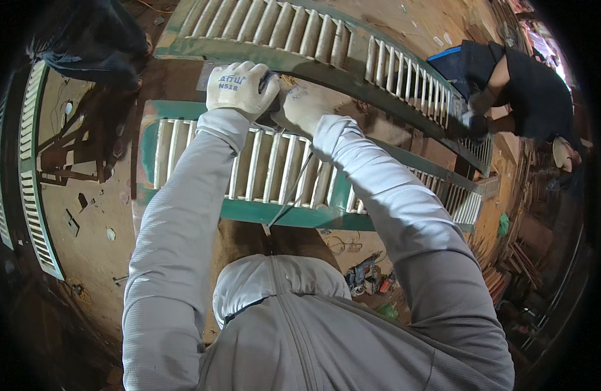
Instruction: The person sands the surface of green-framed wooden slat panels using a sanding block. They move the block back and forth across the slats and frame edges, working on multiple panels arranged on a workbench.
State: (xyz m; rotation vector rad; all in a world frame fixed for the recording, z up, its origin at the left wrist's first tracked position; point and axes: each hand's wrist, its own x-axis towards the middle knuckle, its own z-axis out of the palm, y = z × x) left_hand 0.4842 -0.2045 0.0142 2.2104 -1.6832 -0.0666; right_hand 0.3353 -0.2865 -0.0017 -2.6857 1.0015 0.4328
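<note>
1. Head view: the left hand, in a white knit work glove, is curled shut around a small dark tool whose kind cannot be made out. It presses down at the upper edge of the near green louvered shutter.
2. The right hand, also in a white glove, lies just beside the left one, touching the same spot at the shutter's upper rail. Whether it grips anything or only rests there cannot be told, since the fingers are hidden.
3. The near shutter lies flat across a brown workbench, with a green frame and pale slats. Both grey sleeves cross over it.
4. A thin dark cord runs from under the hands, down across the slats, to the shutter's lower rail.
5. A second green louvered shutter lies just beyond the hands, running from the upper left toward the right.
6. A third shutter lies at the far left edge, well apart from the hands.
7. At the upper right another person in dark clothing bends over the far end of the second shutter, a gloved hand on it.
8. Small colourful clutter lies on the floor below the bench.
</note>
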